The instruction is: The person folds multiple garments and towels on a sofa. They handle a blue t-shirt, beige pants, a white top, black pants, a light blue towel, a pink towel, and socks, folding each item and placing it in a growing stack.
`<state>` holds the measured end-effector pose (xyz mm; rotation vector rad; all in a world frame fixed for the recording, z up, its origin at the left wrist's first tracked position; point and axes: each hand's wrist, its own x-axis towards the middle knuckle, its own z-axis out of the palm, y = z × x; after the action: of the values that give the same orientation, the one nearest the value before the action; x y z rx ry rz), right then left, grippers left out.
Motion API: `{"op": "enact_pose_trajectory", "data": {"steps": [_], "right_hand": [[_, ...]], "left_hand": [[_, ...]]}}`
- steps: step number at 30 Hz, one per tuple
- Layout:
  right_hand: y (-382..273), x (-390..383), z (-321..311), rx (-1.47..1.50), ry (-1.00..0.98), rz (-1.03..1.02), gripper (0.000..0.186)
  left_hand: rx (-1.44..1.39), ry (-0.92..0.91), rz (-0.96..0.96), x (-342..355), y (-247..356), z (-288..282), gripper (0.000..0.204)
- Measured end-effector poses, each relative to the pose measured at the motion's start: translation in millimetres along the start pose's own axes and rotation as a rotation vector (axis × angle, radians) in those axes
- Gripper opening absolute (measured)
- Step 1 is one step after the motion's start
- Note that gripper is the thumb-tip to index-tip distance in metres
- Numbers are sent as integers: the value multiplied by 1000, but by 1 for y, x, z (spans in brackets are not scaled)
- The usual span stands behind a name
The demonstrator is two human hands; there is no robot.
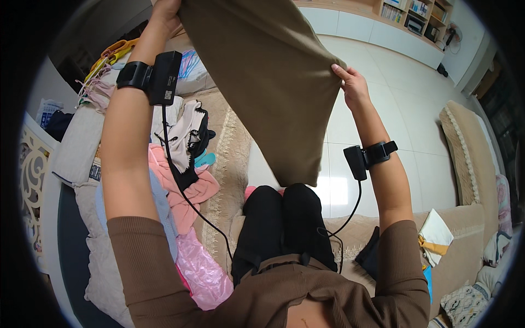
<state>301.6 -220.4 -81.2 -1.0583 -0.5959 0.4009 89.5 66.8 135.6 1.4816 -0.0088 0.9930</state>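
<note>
Both the left hand (164, 12) and right hand (350, 82) pinch the top edge of a brown cloth (268, 76), which looks soft, light and limp, best held at its corners.

Home living room, seen from a seat on the sofa.

Beige upholstered sofa (232, 158) with lace trim, heaped with loose clothes (183, 164); pale glossy floor tiles (404, 109); second cushioned seat (470, 147) opposite; low white cabinets (377, 30) and open wooden shelving (424, 13) along the far wall.
</note>
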Motion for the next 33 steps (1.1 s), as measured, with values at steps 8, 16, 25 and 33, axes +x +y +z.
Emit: {"op": "enact_pose_trajectory", "data": {"steps": [8, 16, 25, 33], "right_hand": [[-36, -7, 9, -154, -110, -132, 12], [-65, -22, 5, -381, -331, 80, 12], [-59, -28, 6, 80, -116, 349, 22], [-48, -18, -3, -390, -317, 105, 18]], "left_hand": [[107, 106, -1, -12, 8, 0, 33], [194, -153, -196, -16, 32, 0, 29], [-751, -116, -526, -159, -93, 44, 58], [-128, -13, -671, -149, -148, -7, 35]]}}
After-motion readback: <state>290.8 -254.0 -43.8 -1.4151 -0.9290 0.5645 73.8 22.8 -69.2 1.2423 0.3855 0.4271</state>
